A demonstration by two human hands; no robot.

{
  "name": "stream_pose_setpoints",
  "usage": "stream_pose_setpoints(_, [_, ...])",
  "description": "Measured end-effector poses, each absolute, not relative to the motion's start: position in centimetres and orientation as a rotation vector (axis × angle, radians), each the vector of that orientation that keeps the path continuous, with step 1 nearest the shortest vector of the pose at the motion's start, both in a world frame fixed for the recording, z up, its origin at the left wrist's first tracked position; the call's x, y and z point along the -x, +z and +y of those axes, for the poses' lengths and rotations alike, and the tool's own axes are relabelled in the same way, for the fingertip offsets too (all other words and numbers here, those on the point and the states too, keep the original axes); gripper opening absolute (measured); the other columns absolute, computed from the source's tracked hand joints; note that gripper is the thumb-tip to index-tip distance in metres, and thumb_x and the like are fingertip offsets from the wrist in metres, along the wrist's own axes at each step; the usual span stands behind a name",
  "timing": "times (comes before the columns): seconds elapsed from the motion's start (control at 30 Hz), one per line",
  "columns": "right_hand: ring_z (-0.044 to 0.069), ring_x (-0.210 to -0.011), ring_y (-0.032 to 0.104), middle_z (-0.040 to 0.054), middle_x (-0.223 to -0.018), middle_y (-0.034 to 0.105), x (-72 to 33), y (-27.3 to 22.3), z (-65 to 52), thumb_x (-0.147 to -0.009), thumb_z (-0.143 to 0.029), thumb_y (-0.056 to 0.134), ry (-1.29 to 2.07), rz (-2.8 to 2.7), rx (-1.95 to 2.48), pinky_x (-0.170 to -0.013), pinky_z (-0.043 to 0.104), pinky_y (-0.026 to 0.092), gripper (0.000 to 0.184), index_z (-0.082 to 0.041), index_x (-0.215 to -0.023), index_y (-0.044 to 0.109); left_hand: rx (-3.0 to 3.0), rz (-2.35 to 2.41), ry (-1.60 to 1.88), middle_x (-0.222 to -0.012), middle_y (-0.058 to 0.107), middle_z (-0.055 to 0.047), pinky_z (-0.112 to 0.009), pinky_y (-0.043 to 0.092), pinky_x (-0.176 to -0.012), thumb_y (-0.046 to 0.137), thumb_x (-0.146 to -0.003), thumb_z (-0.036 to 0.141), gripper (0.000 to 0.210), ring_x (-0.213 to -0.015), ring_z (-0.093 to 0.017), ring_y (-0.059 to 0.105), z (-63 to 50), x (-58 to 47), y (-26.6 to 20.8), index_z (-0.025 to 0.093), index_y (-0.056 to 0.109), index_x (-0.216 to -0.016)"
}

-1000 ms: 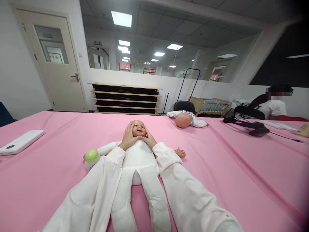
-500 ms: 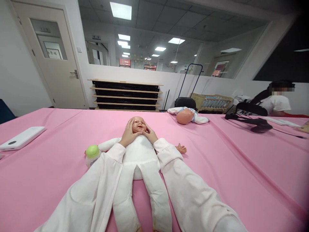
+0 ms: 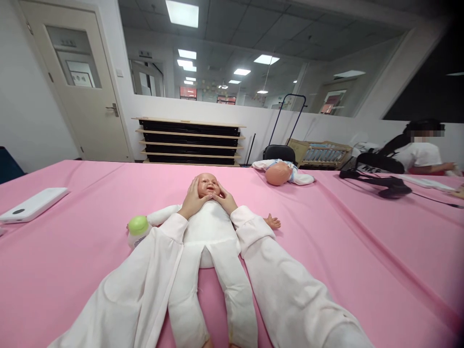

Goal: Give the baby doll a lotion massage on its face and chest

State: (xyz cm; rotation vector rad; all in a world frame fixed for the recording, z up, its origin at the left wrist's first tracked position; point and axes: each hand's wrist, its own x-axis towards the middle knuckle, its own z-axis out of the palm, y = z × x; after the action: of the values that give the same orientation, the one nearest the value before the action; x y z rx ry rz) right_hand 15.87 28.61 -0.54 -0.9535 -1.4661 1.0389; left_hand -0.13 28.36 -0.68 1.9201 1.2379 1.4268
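A baby doll (image 3: 206, 227) with a white cloth body lies on its back on the pink-covered table, its legs toward me. My left hand (image 3: 194, 198) cups the left side of the doll's head (image 3: 208, 182), thumb laid at the chin. On the other side my right hand (image 3: 226, 199) holds the cheek, with its thumb also near the chin. The doll's face stays uncovered between both hands. Beside the doll's arm, close to my left sleeve, stands a bottle with a green cap (image 3: 138, 225); the sleeve hides part of it.
A second doll (image 3: 279, 173) lies at the table's far edge. At the left is a white power bank-like device (image 3: 34, 205). Black straps (image 3: 384, 186) and a cable lie at the right, near a seated person (image 3: 422, 152). The pink cover (image 3: 326, 261) has creases.
My hands stay around the doll's head with barely any movement. At the far right, the seated person's forearm and hand have come further into view. The camera view has shifted slightly.
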Motion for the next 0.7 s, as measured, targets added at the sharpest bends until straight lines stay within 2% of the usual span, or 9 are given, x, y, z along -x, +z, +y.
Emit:
stream_pose_setpoints(0.1, [0.023, -0.128, 0.037, 0.0059, -0.136, 0.039, -16.02, -0.80, 29.04, -0.062, -0.050, 0.071, 1.036, -1.475, 0.884, -0.110, 0.034, 0.029, 0.088, -0.015, -0.136, 0.039, -1.935, 1.200, 1.462, -0.147, 0.021, -0.013, -0.043, 0.014, -0.114, 0.060, -0.075, 0.042, 0.076, -0.138, -0.025, 0.015, 28.87, 0.33, -1.02, 0.016, 0.026, -0.138])
stream_pose_setpoints(0.2, [0.022, -0.128, 0.035, 0.0048, -0.136, 0.040, -16.09, -0.97, 29.24, -0.069, -0.059, 0.060, 1.035, -1.453, 0.849, -0.111, 0.035, 0.029, 0.080, -0.016, -0.134, 0.042, -1.948, 1.158, 1.477, -0.147, 0.022, -0.013, -0.042, 0.012, -0.115, 0.052, -0.080, 0.039, 0.065, -0.138, -0.023, 0.015, 29.20, 0.53, -1.28, 0.016, 0.029, -0.137])
stream_pose_setpoints(0.27, [0.022, -0.128, 0.037, 0.0040, -0.136, 0.040, -16.03, -0.92, 29.11, -0.070, -0.057, 0.061, 1.030, -1.460, 0.885, -0.110, 0.036, 0.030, 0.078, -0.018, -0.135, 0.041, -1.942, 1.161, 1.475, -0.146, 0.023, -0.013, -0.042, 0.014, -0.114, 0.053, -0.080, 0.040, 0.066, -0.137, -0.024, 0.017, 29.03, 0.55, -1.16, 0.015, 0.030, -0.136])
stream_pose_setpoints(0.43, [0.023, -0.123, 0.042, 0.0050, -0.136, 0.040, -15.91, -0.74, 28.87, -0.059, -0.042, 0.075, 1.031, -1.488, 0.903, -0.107, 0.035, 0.035, 0.091, -0.018, -0.138, 0.035, -1.921, 1.208, 1.473, -0.145, 0.027, -0.012, -0.042, 0.020, -0.113, 0.067, -0.069, 0.043, 0.079, -0.136, -0.025, 0.021, 28.23, 0.38, -0.46, 0.019, 0.031, -0.135])
stream_pose_setpoints(0.6, [0.023, -0.129, 0.035, 0.0057, -0.135, 0.041, -16.21, -1.14, 29.52, -0.068, -0.055, 0.065, 1.034, -1.450, 0.840, -0.111, 0.036, 0.027, 0.078, -0.015, -0.132, 0.045, -1.932, 1.181, 1.418, -0.147, 0.021, -0.014, -0.041, 0.014, -0.114, 0.055, -0.079, 0.037, 0.065, -0.138, -0.024, 0.015, 28.58, 0.63, -0.55, 0.014, 0.031, -0.135])
stream_pose_setpoints(0.7, [0.022, -0.129, 0.034, 0.0063, -0.135, 0.040, -16.21, -1.08, 29.39, -0.067, -0.056, 0.065, 1.020, -1.460, 0.828, -0.112, 0.035, 0.026, 0.079, -0.014, -0.132, 0.045, -1.916, 1.153, 1.429, -0.147, 0.021, -0.013, -0.041, 0.014, -0.114, 0.054, -0.079, 0.038, 0.066, -0.138, -0.024, 0.014, 28.63, 0.69, -0.66, 0.014, 0.030, -0.136])
